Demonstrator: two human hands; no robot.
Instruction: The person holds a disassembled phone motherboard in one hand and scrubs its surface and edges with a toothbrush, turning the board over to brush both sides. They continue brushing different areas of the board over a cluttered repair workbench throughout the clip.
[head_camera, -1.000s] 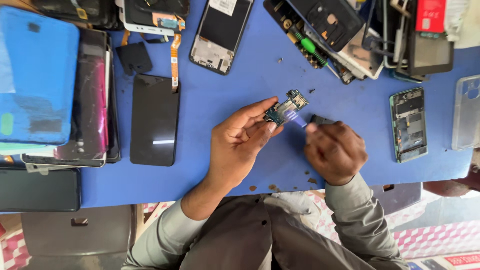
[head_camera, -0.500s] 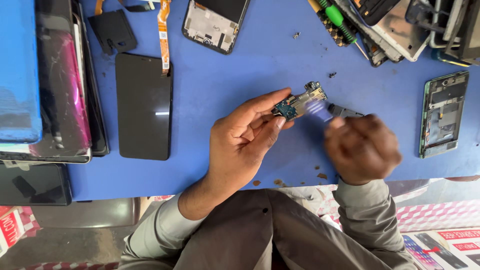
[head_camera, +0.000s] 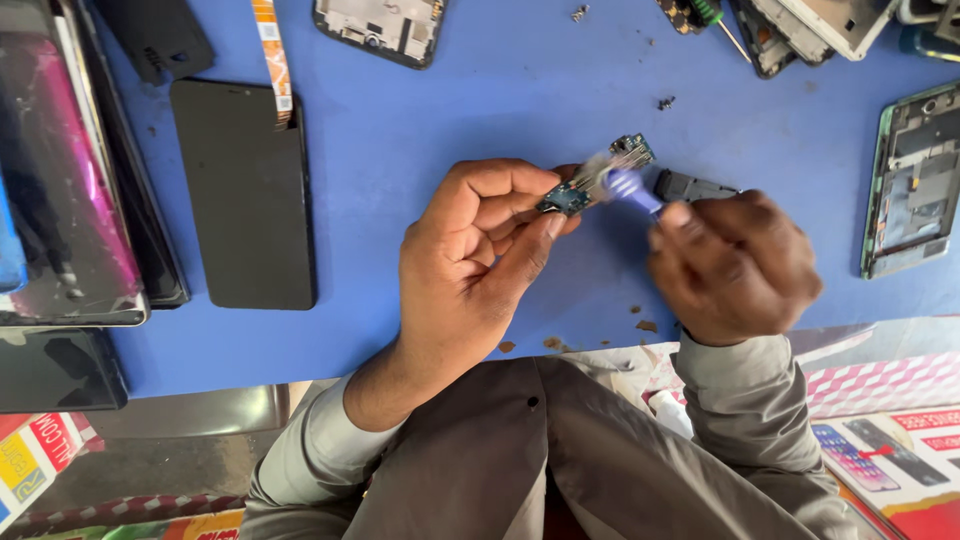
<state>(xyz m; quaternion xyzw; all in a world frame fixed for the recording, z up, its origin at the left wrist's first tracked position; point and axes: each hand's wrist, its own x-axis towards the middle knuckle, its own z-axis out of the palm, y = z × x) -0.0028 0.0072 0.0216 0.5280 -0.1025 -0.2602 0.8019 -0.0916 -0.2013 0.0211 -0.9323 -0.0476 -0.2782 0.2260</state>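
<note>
Your left hand (head_camera: 480, 270) pinched a small green circuit board (head_camera: 595, 175) between thumb and fingertips, holding it just above the blue table (head_camera: 480, 100). Your right hand (head_camera: 735, 265) was closed around a purple brush (head_camera: 630, 188), its blurred bristles touching the board. A black phone (head_camera: 243, 195) lay well to the left.

Bright, even light; soft shadows beneath my left hand (head_camera: 480, 260). My right hand (head_camera: 735, 265) and its purple-handled brush (head_camera: 625, 185) are motion-blurred. Glare streaks the glossy pink-tinted phone panel (head_camera: 65, 180) at nine o'clock.
</note>
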